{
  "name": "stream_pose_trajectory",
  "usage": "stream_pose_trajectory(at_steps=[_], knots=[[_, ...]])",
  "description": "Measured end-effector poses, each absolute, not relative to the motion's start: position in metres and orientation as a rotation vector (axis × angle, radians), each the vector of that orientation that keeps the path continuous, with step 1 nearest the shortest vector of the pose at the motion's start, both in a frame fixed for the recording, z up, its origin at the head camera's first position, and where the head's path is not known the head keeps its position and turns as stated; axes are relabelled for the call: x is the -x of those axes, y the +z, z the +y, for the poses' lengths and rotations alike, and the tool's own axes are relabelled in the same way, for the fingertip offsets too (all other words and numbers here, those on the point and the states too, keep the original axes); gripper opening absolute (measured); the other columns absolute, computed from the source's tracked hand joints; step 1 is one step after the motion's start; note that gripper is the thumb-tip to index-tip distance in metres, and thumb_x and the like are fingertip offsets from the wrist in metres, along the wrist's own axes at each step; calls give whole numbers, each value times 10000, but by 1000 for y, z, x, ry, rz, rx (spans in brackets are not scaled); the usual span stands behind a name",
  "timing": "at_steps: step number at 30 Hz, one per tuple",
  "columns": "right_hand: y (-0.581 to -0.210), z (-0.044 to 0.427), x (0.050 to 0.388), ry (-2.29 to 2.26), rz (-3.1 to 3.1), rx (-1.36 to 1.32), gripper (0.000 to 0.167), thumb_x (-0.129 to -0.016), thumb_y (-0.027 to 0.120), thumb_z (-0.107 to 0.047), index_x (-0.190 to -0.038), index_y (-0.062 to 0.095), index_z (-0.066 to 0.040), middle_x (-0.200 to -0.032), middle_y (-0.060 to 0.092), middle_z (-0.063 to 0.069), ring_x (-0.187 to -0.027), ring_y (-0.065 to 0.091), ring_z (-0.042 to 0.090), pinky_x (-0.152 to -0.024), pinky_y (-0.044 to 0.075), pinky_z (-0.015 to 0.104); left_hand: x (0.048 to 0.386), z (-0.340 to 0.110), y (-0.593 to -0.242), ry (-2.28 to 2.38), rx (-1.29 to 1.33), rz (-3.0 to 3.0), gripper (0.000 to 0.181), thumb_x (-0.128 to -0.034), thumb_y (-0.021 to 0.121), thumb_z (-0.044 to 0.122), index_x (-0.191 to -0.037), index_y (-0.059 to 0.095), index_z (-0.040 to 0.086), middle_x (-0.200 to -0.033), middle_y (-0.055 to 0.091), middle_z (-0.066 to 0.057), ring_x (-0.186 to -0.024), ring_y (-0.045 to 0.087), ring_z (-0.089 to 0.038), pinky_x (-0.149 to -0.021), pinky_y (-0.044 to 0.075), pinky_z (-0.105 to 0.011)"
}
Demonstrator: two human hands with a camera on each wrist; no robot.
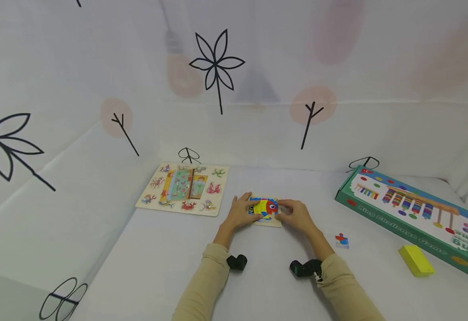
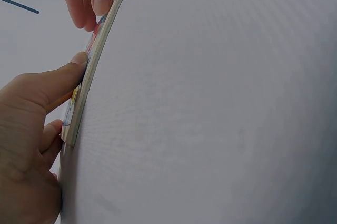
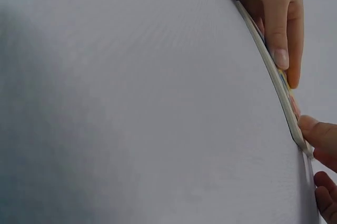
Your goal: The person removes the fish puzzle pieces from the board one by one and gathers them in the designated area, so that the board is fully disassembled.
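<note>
Pale wood shows along the near edge of the small puzzle board (image 1: 271, 224), which lies on the white tabletop (image 1: 157, 267) between its left and right sides, toward the far edge. Its fish picture (image 1: 265, 207), yellow with a red head, sits between two hands. The left hand (image 1: 239, 211) is clamped on the board's left end, thumb toward the near side and fingers toward the far side; the right hand (image 1: 299, 216) pinches the opposite end, thumb and forefinger at the rim (the wrist views see the board almost edge-on). I would expect it to be light and stiff, its printed face rather slick, so the rim is the place to take hold. A loose puzzle piece (image 1: 342, 241) lies to the right, closer to the near edge; it should weigh almost nothing, best pinched by opposite edges. Farther right, a yellow block (image 1: 416, 261) sits just beside a green box (image 1: 410, 218) toward the tabletop's right edge. A larger board (image 1: 197, 211) lies by the far left corner.
</note>
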State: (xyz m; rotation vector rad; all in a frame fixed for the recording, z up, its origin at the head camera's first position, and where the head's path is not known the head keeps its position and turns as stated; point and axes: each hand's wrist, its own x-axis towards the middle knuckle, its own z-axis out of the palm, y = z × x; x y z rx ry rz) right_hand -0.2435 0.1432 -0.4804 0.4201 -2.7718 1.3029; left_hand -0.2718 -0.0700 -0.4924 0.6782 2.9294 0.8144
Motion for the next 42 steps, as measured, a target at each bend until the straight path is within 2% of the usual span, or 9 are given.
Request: stream_pose_trajectory(at_steps=[14, 22, 28, 31, 37, 42], knots=[[-485, 141, 252, 1143, -2774, -449, 343, -777, 758, -127, -1062, 683, 49, -1095, 656, 227, -1092, 563, 415, -962, 410, 549, 270, -69, -491, 810, -694, 2948, 536, -819, 696, 378, -1275, 605, 112, -1435, 421, -168, -1367, 330, -297, -1117, 157, -572], [-485, 140, 251, 988, -2817, -463, 332, -795, 749, -182, -1070, 702, -2, -1049, 686, 170, -966, 573, 325, -860, 468, 489, 271, -70, -490, 824, -721, 2949, 535, -815, 702, 372, -1259, 614, 86, -1426, 424, -189, -1360, 340, -313, -1112, 167, -576], [-487, 139, 248, 932, -2764, -586, 365, -805, 736, -132, -1137, 669, 2, -1104, 667, 177, -984, 552, 332, -870, 471, 495, 271, -70, -490, 825, -719, 2949, 539, -816, 698, 384, -1260, 613, 89, -1427, 425, -188, -1362, 339, -310, -1113, 166, -575], [-487, 138, 248, 885, -2766, -617, 353, -818, 722, -121, -1144, 666, 1, -1080, 673, 175, -987, 546, 336, -868, 475, 494, 271, -70, -490, 819, -721, 2955, 535, -818, 697, 379, -1258, 615, 87, -1425, 427, -188, -1359, 341, -312, -1111, 170, -577], [-486, 137, 248, 882, -2727, -663, 246, -842, 687, -82, -1072, 701, 4, -963, 695, 148, -907, 567, 311, -812, 492, 472, 271, -70, -490, 818, -704, 2954, 517, -822, 696, 374, -1251, 622, 95, -1430, 423, -179, -1363, 334, -308, -1118, 162, -567], [-486, 136, 247, 918, -2712, -651, 206, -841, 683, -61, -1032, 712, 11, -937, 701, 142, -837, 570, 278, -757, 496, 443, 271, -70, -492, 827, -698, 2947, 519, -810, 707, 375, -1244, 630, 102, -1433, 422, -173, -1365, 333, -298, -1120, 160, -561]])
